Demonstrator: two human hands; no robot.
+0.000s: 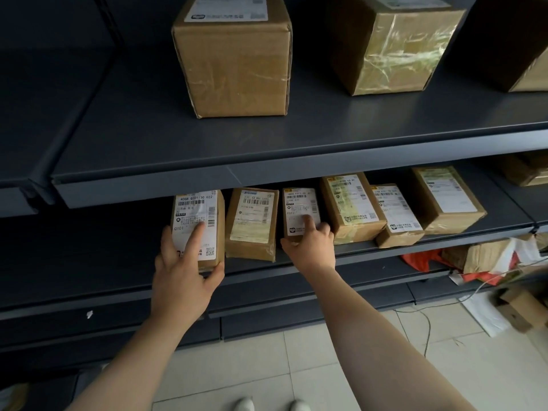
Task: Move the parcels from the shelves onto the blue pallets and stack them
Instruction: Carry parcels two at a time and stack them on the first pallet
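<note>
Several small cardboard parcels with white labels lie in a row on the middle shelf [385, 247]. My left hand [185, 268] grips the leftmost parcel [197, 221], index finger on its label, thumb at its lower right corner. My right hand [311, 241] holds the third parcel [299, 209], one finger on its label and thumb at the near left corner. Between them lies a taped parcel [252, 223], untouched. No blue pallet is in view.
Three larger boxes, one of them [234, 60], stand on the upper shelf [296, 170], which overhangs the small parcels. More parcels [444, 200] continue to the right. Torn packaging and cardboard scraps [489, 259] lie at the lower right. Pale floor tiles [252, 366] are below.
</note>
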